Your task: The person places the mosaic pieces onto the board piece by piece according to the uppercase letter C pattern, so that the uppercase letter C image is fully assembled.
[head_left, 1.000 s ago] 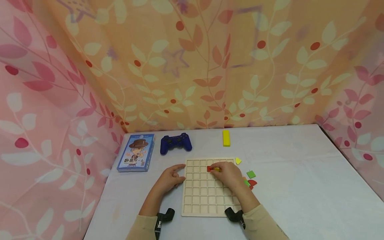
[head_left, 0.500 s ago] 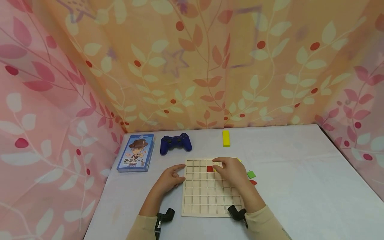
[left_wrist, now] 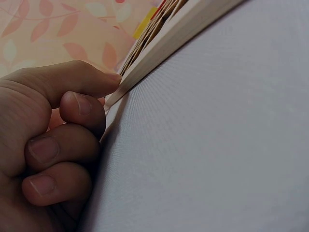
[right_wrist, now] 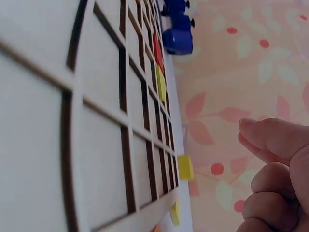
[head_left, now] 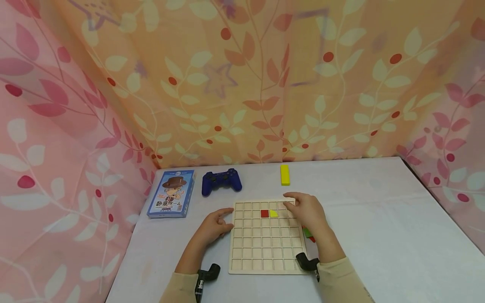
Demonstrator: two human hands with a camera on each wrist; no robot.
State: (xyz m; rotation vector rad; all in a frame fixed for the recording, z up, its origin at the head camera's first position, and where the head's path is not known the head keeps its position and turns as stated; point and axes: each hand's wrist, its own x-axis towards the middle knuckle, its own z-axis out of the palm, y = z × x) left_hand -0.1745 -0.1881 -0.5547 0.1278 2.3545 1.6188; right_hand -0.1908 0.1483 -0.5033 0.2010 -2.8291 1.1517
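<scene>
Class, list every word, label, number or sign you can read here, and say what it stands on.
"卧底ゲーム": on the cover of the blue box.
Smaller print on that box: too small to read.
Controller: any markings too small to read.
Grid board: no lettering visible.

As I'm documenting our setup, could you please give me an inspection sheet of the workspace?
Surface: white-covered table.
Job's things: gridded board; red piece and yellow piece in neighbouring cells; loose pieces beside it, partly hidden.
Clutter: blue box, game controller, yellow block, toward the back.
Hands: left hand touches the board's left edge; right hand, apparently holding nothing, near its far right corner.
Cables: nothing seen.
Surroundings: leaf-patterned cloth behind and at both sides.
</scene>
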